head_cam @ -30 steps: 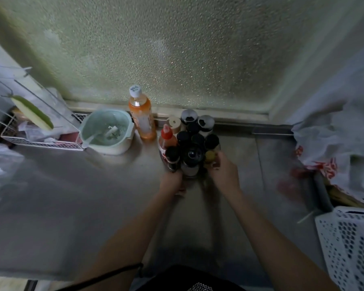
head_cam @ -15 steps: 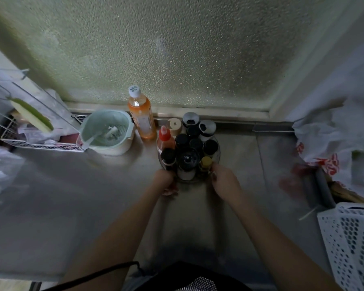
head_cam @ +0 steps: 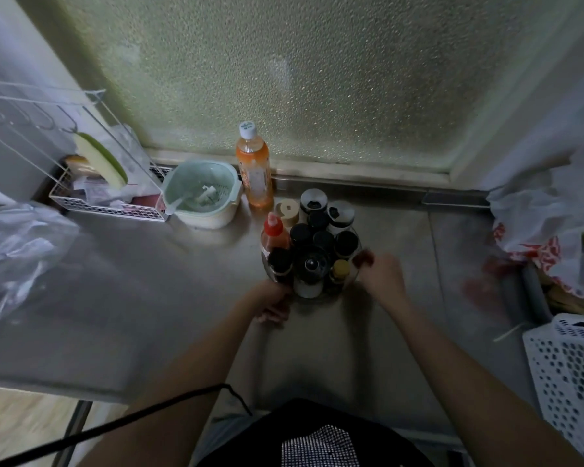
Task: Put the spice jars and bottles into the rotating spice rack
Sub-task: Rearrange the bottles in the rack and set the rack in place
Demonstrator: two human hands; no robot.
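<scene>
Now right hand [head_cam: 381,273] further along rack [head_cam: 338,291]

We count one orange bottle [head_cam: 254,170], one red-capped bottle [head_cam: 274,230], one yellow-capped jar [head_cam: 340,268], one green bowl [head_cam: 201,193], two hands, one white basket [head_cam: 567,375]

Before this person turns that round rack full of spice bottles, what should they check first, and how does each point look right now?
1. Bottles upright in the spice rack: ok.
2. Left hand at the near-left rim: ok; grip cannot tell.
3. Right hand at the right rim: ok; grip cannot tell.
4. Orange drink bottle apart from the rack: ok.
5. Beige-lidded jar at the far-left edge, in or out: cannot tell.
6. Green bowl out of the way: ok.
</scene>
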